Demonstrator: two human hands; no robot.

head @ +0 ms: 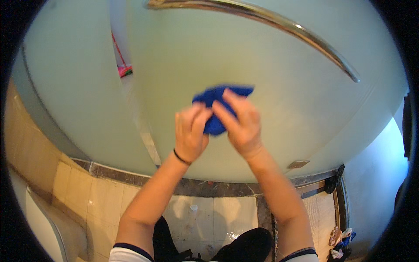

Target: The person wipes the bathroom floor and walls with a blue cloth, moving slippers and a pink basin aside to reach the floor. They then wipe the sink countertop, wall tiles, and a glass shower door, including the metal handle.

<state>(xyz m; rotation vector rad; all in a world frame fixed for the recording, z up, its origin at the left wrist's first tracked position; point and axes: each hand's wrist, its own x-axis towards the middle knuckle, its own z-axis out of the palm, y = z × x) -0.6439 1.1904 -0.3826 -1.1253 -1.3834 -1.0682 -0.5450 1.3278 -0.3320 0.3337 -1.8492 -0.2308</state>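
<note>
A blue cloth (216,124) is bunched between my two hands, in front of a large frosted glass panel (183,59). My left hand (193,127), with a black band at the wrist, grips the cloth's left side. On its right side, my right hand (242,121) holds it, with index and middle fingers stretched across the fabric. Both hands are slightly blurred. Part of the cloth sticks out past the right fingertips.
A curved metal handle bar (281,23) crosses the glass above. A red broom (125,70) shows through a gap at left. A dark stone threshold (222,189) runs below the glass, above a wet tiled floor (193,226). Crumpled cloths (340,242) lie lower right.
</note>
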